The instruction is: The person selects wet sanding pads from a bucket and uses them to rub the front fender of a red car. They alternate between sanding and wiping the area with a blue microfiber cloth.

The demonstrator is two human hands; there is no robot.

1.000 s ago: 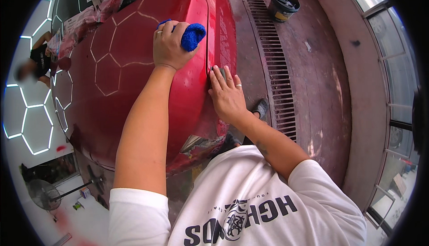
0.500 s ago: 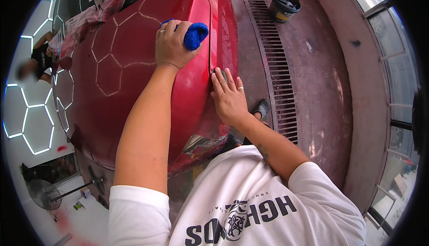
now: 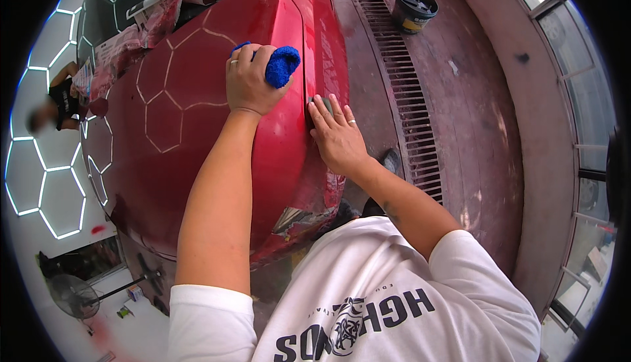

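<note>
My left hand (image 3: 253, 79) is closed round a bunched blue microfiber cloth (image 3: 282, 66) and rests on the red car hood (image 3: 217, 145), close to its right edge. To its right, my right hand (image 3: 338, 132) lies along the red fender (image 3: 322, 53) beside the hood gap. Its fingers are nearly straight and press a small dark greenish pad (image 3: 327, 104) against the panel. Most of that pad is hidden under the fingers, so its kind cannot be made out. Below the hands, the front corner of the car shows a headlight area (image 3: 292, 217) with patchy, worn-looking covering.
Paper and plastic masking (image 3: 141, 30) covers the windshield base. A floor drain grate (image 3: 407, 86) runs along the right, with a dark bucket (image 3: 414, 10) beyond it. At far left stands another person (image 3: 62, 102); a fan (image 3: 75, 296) is at lower left.
The view has shifted slightly. My right hand has slid a little forward along the fender with the pad, while my left hand keeps the cloth on the hood.
</note>
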